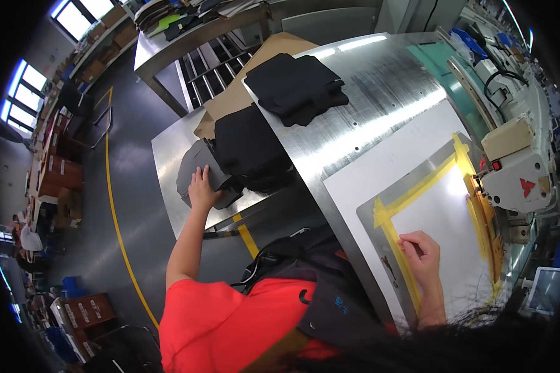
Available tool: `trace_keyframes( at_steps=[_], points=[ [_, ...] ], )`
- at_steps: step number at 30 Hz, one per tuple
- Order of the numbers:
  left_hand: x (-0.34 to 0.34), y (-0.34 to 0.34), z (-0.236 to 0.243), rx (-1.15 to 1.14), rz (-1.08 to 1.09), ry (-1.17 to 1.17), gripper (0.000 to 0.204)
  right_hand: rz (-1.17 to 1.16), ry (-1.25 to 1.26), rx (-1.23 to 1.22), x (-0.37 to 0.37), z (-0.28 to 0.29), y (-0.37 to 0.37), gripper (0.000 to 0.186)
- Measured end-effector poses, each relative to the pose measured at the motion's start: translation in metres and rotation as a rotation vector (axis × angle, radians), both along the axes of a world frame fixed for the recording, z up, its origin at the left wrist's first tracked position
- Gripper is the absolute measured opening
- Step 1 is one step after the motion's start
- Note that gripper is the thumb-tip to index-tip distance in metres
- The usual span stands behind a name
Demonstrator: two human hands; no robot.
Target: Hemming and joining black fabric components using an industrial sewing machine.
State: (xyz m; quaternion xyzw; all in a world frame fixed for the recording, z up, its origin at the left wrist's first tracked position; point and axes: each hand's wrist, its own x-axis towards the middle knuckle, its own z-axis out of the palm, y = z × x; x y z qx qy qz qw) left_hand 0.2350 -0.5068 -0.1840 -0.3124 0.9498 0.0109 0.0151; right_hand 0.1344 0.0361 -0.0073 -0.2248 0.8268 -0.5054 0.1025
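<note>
My left hand (pixel 202 189) reaches out to the left, fingers spread flat on a pile of dark grey fabric pieces (pixel 193 168). That pile lies on a low metal side table (pixel 168 149). Touching it on the right is a taller stack of black fabric pieces (pixel 247 140). My right hand (pixel 422 253) is closed, thumb and fingers curled together, above a white panel framed with yellow tape (pixel 442 214). Whether anything small is pinched in it is hidden. To its left, a small dark strip (pixel 389 270) lies on the grey border of the panel.
A white sewing machine head (pixel 516 177) stands over the panel's right side. Another black fabric stack (pixel 297 87) rests on the steel worktop (pixel 367 118). Brown cardboard (pixel 233 93) lies behind the side table. A tablet-like screen (pixel 547 289) is at the far right.
</note>
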Motion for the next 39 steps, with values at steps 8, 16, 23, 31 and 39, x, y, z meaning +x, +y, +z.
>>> trace_keyframes(
  at_steps=[8, 16, 23, 31, 39],
  points=[
    [-0.008, -0.038, 0.031, 0.194, -0.109, -0.098, 0.081, -0.012, -0.038, 0.01, 0.0, 0.003, -0.003, 0.011],
    [-0.016, -0.007, 0.007, 0.016, -0.045, -0.026, 0.061, 0.003, 0.011, 0.003, 0.0, 0.001, -0.002, 0.011],
    [-0.008, -0.014, -0.005, -0.008, 0.025, 0.185, 0.045, 0.017, 0.025, 0.029, 0.0, 0.003, -0.004, 0.011],
    [0.009, -0.094, 0.109, 0.116, 0.418, 0.668, 0.037, 0.021, 0.029, -0.001, 0.0, 0.004, -0.007, 0.011],
    [-0.032, -0.004, 0.237, 0.986, 0.077, 1.256, 0.038, 0.044, 0.082, -0.022, 0.001, 0.005, -0.009, 0.011]
  ],
)
